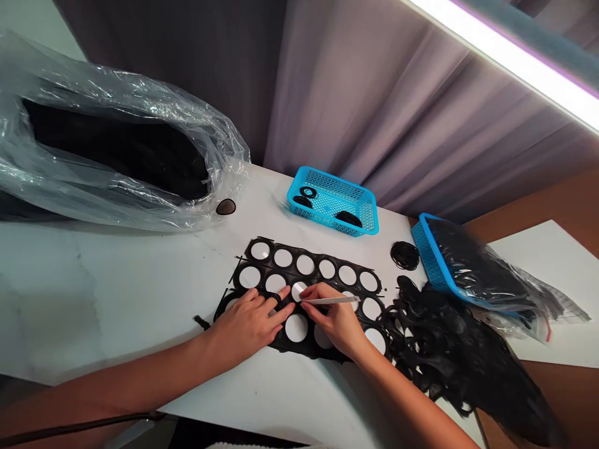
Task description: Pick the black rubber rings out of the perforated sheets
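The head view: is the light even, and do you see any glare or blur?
Head view: uneven; the light bar at upper right is blown out to white, the clear plastic bag shows glints, the heap of black strips looks smeared toward lower right, and the black sheet with round openings is clearer.

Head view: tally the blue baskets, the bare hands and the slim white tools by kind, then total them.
Blue baskets: 2 (far basket, right basket)
Bare hands: 2 (left hand, right hand)
Slim white tool: 1
Total: 5
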The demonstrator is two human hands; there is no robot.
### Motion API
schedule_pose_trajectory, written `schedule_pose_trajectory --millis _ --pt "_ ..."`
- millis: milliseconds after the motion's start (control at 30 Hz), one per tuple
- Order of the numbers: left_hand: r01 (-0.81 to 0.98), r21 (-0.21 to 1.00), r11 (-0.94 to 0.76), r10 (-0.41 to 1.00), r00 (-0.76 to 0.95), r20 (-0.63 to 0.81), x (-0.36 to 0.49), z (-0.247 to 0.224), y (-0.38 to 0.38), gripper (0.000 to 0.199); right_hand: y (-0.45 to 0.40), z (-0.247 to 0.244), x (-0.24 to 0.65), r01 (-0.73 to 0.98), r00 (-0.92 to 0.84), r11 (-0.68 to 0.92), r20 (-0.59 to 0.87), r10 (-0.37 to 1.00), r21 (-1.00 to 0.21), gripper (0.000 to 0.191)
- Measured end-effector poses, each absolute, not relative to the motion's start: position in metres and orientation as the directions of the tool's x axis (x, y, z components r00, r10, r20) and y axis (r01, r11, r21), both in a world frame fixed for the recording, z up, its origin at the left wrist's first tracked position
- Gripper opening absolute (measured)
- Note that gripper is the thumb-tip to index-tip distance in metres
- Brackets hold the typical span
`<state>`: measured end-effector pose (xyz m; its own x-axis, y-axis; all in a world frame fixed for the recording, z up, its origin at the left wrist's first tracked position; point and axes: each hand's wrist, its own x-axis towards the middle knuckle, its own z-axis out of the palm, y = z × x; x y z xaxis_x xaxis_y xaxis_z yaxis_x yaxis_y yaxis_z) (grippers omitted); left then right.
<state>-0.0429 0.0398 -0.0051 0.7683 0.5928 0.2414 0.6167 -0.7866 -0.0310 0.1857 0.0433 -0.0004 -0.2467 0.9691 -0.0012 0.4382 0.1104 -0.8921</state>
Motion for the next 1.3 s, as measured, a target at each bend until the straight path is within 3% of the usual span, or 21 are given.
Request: schedule_pose_trajectory --millis 333,467,533,633,700,767,833,933,1000,1067,1133,1300 --pt "0.618 -0.028 -0.786 0.596 0.768 0.233 -0.043 -0.006 0.040 0.043 0.045 0.000 0.188 0.445 -0.241 0.100 -0.011 0.970 -0.890 0.008" --pt "0.620 -0.027 -0.784 0.598 0.766 0.236 -0.043 -0.006 0.040 0.042 0.043 -0.004 0.188 0.482 -0.269 0.180 0.051 0.962 -0.857 0.011" --pt "0.619 -0.024 -0.785 0.597 0.767 0.234 -0.044 -0.005 0.040 0.041 0.039 -0.006 0.185 0.551 -0.328 0.316 0.148 0.933 -0.773 0.011" --pt "0.617 -0.017 -0.787 0.596 0.767 0.236 -0.044 -0.006 0.040 0.040 0.038 -0.004 0.182 0.638 -0.546 0.600 0.265 0.795 -0.483 0.013" --pt "0.614 -0.015 -0.789 0.594 0.769 0.238 -0.044 -0.007 0.041 0.039 0.048 0.001 0.189 0.653 -0.639 0.693 0.270 0.720 -0.305 0.013" --pt "0.611 -0.018 -0.792 0.590 0.772 0.234 -0.044 -0.008 0.041 0.039 0.068 0.009 0.205 0.735 -0.574 0.641 0.300 0.762 -0.222 0.013" --pt "0.611 -0.017 -0.791 0.593 0.773 0.226 -0.044 -0.008 0.042 0.038 0.093 0.016 0.226 0.874 -0.342 0.439 0.380 0.860 -0.207 0.017" --pt "0.608 0.005 -0.794 0.597 0.777 0.198 -0.045 -0.004 0.041 0.040 0.117 0.025 0.247 0.910 0.001 0.176 0.426 0.905 -0.375 0.016" --pt "0.604 0.027 -0.797 0.598 0.780 0.187 -0.049 0.001 0.041 0.041 0.118 0.027 0.243 0.799 0.055 0.140 0.303 0.951 -0.585 0.017" --pt "0.631 0.014 -0.776 0.621 0.760 0.189 -0.053 0.004 0.038 0.043 0.111 0.027 0.226 0.654 -0.028 0.122 0.137 0.990 -0.747 0.017" --pt "0.682 -0.034 -0.730 0.665 0.721 0.193 -0.058 0.005 0.034 0.044 0.099 0.024 0.201 0.546 -0.154 0.105 0.023 0.988 -0.831 0.015" --pt "0.730 -0.103 -0.676 0.710 0.682 0.174 -0.066 -0.003 0.020 0.044 0.077 0.009 0.155 0.358 -0.380 0.090 -0.057 0.923 -0.929 0.011"
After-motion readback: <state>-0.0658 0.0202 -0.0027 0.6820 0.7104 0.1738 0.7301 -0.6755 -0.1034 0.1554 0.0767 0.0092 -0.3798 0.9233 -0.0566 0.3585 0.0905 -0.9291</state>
